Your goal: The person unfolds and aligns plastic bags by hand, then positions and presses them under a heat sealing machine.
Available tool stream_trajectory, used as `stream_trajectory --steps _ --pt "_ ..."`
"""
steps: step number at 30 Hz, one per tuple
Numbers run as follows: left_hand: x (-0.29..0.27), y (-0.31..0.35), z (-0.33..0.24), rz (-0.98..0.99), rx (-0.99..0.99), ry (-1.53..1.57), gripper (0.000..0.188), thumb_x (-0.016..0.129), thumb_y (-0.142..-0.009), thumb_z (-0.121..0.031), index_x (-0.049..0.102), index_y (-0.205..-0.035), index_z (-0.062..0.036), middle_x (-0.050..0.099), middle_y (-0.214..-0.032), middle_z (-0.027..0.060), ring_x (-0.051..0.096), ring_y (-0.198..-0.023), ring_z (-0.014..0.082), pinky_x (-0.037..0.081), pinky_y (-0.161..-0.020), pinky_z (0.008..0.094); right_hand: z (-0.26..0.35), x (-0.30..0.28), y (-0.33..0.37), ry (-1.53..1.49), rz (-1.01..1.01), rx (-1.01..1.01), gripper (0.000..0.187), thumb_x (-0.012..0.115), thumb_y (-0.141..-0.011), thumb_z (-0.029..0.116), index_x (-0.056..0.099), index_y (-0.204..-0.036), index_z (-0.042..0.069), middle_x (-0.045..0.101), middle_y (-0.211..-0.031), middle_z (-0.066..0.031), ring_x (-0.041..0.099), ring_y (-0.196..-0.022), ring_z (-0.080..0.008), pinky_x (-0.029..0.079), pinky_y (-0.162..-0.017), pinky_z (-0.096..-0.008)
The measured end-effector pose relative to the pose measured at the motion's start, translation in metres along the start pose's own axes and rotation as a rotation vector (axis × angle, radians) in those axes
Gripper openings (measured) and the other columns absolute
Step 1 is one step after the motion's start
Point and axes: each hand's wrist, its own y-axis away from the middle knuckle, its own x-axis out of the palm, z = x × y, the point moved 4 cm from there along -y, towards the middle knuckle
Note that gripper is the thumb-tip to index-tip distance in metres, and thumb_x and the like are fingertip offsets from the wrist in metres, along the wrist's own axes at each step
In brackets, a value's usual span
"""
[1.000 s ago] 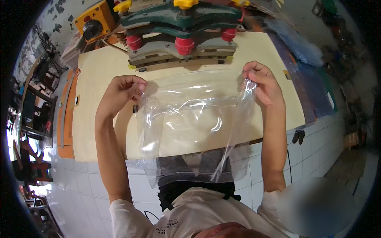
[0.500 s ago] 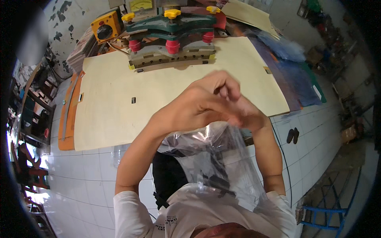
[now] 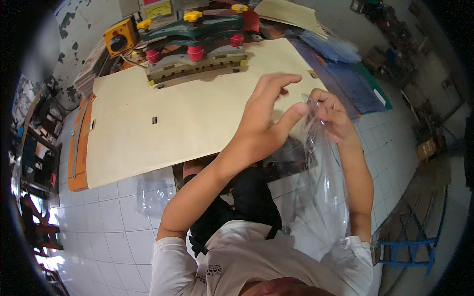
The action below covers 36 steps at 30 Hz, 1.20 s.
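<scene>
A clear plastic sheet point(image 3: 323, 177) hangs in loose folds from my right hand point(image 3: 336, 118), whose fingers are closed on its gathered top edge. My left hand point(image 3: 264, 118) is beside it, thumb and fingers spread, holding nothing. The left thumb tip reaches close to the plastic; whether they touch I cannot tell. Below both hands lies a cream board point(image 3: 197, 118) on the work table, with small dark pieces stuck on it. At its far side stands a green press head point(image 3: 192, 34) with yellow knobs and red collars above a slotted metal bar.
A yellow box with a black dial point(image 3: 118, 39) stands left of the press. Clear and blue plastic sheets point(image 3: 333, 47) are stacked at the right, near cream boards point(image 3: 289, 15). Another clear plastic piece point(image 3: 153, 192) hangs by the table's front edge. A blue metal frame point(image 3: 410, 251) stands lower right.
My hands have come apart. The right one has moved rightward, drawing the plastic sheet with it off my lap, and the left has opened its fingers. The view has shifted slightly.
</scene>
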Motion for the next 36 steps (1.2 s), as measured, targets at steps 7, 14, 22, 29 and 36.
stream_trajectory --steps 7,14,22,29,36 --pt "-0.001 0.03 0.009 0.615 -0.817 0.777 0.055 0.059 -0.099 -0.042 0.058 -0.13 0.0034 0.067 -0.11 0.014 0.066 -0.096 0.0184 0.053 -0.09 0.032 0.039 0.021 0.025 0.383 -0.328 -0.023 0.021 0.079 -0.084 0.013 0.059 -0.082 0.008 0.059 -0.07 0.0046 0.053 -0.06 -0.0017 0.04 -0.057 -0.0176" --pt "-0.029 0.024 0.011 0.553 -0.698 0.324 0.024 0.062 -0.094 0.001 0.069 -0.117 0.0013 0.072 -0.09 0.0079 0.068 -0.081 0.0125 0.056 -0.072 0.0266 0.043 0.069 0.022 1.018 -0.307 -0.312 0.023 0.081 -0.082 0.018 0.069 -0.089 0.001 0.059 -0.075 -0.0028 0.055 -0.069 -0.0105 0.045 -0.064 -0.025" --pt "-0.056 0.023 0.02 0.488 -0.771 0.307 0.029 0.061 -0.093 0.002 0.069 -0.12 -0.001 0.072 -0.087 0.0073 0.066 -0.078 0.0103 0.056 -0.07 0.0256 0.011 0.076 -0.017 0.561 -0.231 -0.145 0.022 0.065 -0.096 0.016 0.07 -0.103 -0.004 0.069 -0.091 -0.0065 0.064 -0.084 -0.0122 0.05 -0.078 -0.0269" --pt "-0.105 0.031 0.038 0.504 -0.781 0.105 0.018 0.07 -0.09 -0.003 0.069 -0.106 0.0055 0.072 -0.085 0.0083 0.067 -0.081 0.0101 0.055 -0.073 0.024 0.009 0.071 -0.035 0.53 -0.398 -0.218 0.022 0.063 -0.098 0.015 0.069 -0.104 -0.005 0.07 -0.09 -0.0071 0.065 -0.08 -0.0094 0.052 -0.072 -0.0233" --pt "-0.172 0.062 0.039 0.425 -0.923 -0.041 0.018 0.076 -0.087 -0.007 0.071 -0.098 0.0062 0.073 -0.086 0.0093 0.069 -0.082 0.0134 0.054 -0.077 0.0259 0.008 0.045 -0.036 0.451 -0.595 -0.286 0.022 0.064 -0.098 0.017 0.07 -0.105 -0.004 0.069 -0.088 -0.0069 0.065 -0.078 -0.0107 0.054 -0.067 -0.0253"
